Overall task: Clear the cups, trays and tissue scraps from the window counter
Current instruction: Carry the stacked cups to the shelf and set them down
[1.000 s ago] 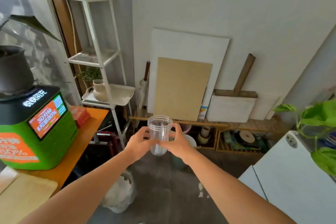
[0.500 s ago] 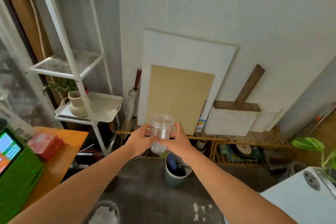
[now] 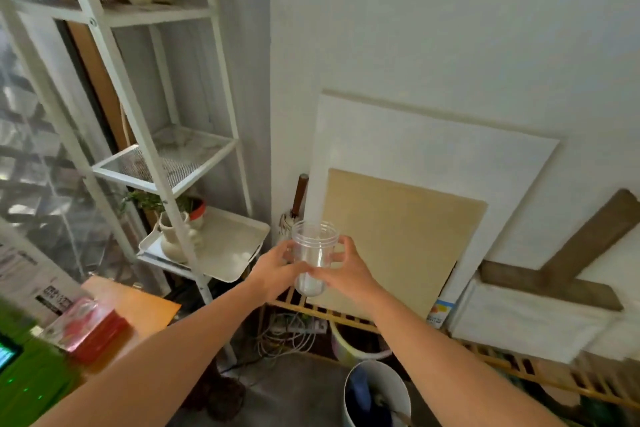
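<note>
A clear plastic cup (image 3: 314,253) is held upright in the air in front of me, its rim open at the top. My left hand (image 3: 275,269) grips its left side and my right hand (image 3: 343,270) grips its right side, fingers wrapped around the wall. The cup looks empty. An orange wooden counter (image 3: 138,305) shows at the lower left, below the hands' level.
A white ladder shelf (image 3: 162,156) stands to the left, with a white tray (image 3: 228,253) holding a cream jug (image 3: 175,241). A red box (image 3: 93,329) lies on the counter. A bin (image 3: 375,395) sits on the floor below; boards (image 3: 398,236) lean on the wall.
The view has swung left and closer to the shelf and wall. Both hands still hold the cup, which sits higher relative to the bin; the green machine has slid almost out of view.
</note>
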A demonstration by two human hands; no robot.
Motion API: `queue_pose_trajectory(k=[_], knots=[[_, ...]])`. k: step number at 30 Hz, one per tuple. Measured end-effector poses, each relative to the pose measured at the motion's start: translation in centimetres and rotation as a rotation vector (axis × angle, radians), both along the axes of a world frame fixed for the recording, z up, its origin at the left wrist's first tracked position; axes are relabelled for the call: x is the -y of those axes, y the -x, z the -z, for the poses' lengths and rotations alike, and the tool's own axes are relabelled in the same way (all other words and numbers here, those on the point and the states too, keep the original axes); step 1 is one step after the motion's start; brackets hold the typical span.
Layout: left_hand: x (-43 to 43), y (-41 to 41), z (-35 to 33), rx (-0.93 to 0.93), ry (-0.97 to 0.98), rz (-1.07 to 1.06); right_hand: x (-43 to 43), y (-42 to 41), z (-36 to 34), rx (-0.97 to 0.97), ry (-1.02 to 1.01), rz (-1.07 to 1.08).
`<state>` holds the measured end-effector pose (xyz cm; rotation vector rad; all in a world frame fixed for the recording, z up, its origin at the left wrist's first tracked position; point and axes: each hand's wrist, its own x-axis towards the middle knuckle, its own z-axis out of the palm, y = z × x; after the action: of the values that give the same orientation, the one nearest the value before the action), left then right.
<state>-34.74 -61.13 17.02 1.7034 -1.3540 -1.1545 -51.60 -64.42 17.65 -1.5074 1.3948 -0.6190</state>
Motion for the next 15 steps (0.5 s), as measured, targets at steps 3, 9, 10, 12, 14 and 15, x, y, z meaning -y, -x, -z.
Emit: queue_pose_trajectory(k=[3, 9, 10, 12, 14, 15], knots=[[3.0, -0.1, -0.3, -0.029, -0.005, -0.055, 4.5, -0.1, -0.2, 0.002, -0.022, -0.059], [5.6, -1.2, 2.2, -0.073, -0.081, -0.176, 9.3, -1.9, 2.7, -0.030, -0.093, -0.164], [6.1, -1.7, 2.8, -0.079, -0.091, -0.182, 9.7, -2.3, 3.2, -0.025, -0.109, -0.172], [7.1, -2.7, 3.7, -0.097, -0.105, -0.197, 10.9, -3.4, 4.1, -0.022, -0.127, -0.187], [8.1, -3.9, 4.3, -0.102, -0.107, -0.219, 12.2, -4.7, 4.5, -0.039, -0.131, -0.209], [8.7, -4.5, 4.5, -0.108, -0.104, -0.226, 12.9, -5.5, 4.6, -0.045, -0.130, -0.222]])
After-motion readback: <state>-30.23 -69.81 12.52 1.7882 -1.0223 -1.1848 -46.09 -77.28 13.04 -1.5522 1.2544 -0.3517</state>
